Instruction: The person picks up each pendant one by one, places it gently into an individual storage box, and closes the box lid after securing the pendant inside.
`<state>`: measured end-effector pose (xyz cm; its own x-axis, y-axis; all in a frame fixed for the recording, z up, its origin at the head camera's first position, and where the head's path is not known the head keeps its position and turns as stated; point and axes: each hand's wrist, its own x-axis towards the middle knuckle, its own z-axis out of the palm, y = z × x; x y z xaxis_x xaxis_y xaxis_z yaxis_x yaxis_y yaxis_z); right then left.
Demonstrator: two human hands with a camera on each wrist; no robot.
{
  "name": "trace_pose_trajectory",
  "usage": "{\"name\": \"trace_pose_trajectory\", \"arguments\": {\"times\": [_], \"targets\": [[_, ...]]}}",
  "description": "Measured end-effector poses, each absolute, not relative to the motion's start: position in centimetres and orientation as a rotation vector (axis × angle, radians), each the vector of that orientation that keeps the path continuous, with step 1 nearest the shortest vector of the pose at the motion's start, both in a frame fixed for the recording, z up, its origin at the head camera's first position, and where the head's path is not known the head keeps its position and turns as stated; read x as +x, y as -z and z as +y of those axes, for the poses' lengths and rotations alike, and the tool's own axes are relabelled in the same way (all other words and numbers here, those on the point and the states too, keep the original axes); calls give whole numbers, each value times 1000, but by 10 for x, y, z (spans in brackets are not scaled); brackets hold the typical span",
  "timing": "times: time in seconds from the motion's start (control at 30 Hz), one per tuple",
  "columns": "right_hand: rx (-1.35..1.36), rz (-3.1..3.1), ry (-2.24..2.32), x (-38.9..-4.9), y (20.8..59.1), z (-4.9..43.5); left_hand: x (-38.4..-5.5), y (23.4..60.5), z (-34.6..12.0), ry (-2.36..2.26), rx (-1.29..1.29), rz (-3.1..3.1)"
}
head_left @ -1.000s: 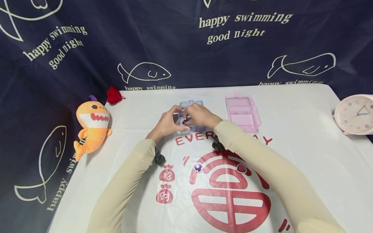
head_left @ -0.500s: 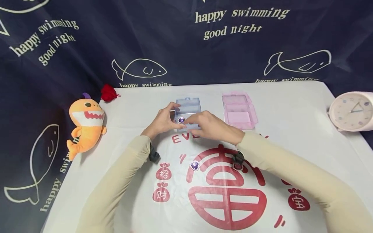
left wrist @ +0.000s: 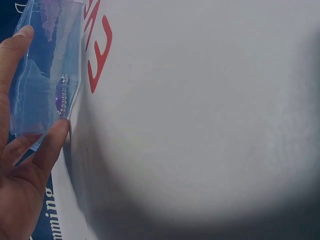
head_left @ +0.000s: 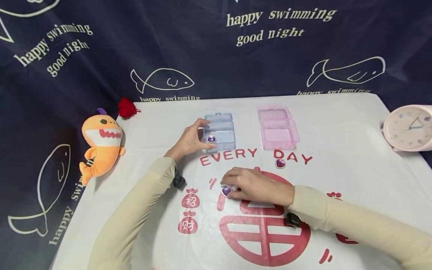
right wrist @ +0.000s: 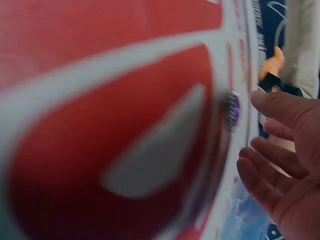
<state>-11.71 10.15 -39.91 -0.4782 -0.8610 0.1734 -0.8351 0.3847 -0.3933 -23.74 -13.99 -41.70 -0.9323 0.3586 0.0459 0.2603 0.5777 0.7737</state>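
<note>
A see-through blue plastic box (head_left: 225,144) stands with its lid raised, and my left hand (head_left: 189,139) grips its left side, thumb at the front and fingers farther back. Inside lies a purple heart-shaped gem with a beaded rim (head_left: 211,139), also visible through the wall in the left wrist view as a purple gem (left wrist: 61,97). My right hand (head_left: 254,186) hovers over a second purple heart gem (head_left: 226,191) on the tablecloth. Its thumb and fingers are spread around this gem, apart from it in the right wrist view. A dark red heart gem (head_left: 280,163) lies below the pink box.
An open pink plastic box (head_left: 278,144) stands right of the blue one. An orange shark plush (head_left: 104,148) and a red yarn bundle (head_left: 127,108) sit at the left edge. At the far right is a pink clock (head_left: 408,127). Red print marks the white tablecloth (head_left: 162,127).
My right hand has left the blue box, where a purple gem now lies, and come back to the other purple gem. The dark red gem has shifted toward the pink box. My left hand stays put.
</note>
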Motion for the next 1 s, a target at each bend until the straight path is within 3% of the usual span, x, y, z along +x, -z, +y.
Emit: {"name": "trace_pose_trajectory", "arguments": {"times": [0.5,1.0], "targets": [[-1572,2546,727,-110,413,102,-237,419,-141,-1273,504,2703],[-1536,2567,958,-127,373,96,-238,417,-139,-1267,498,2717]]}}
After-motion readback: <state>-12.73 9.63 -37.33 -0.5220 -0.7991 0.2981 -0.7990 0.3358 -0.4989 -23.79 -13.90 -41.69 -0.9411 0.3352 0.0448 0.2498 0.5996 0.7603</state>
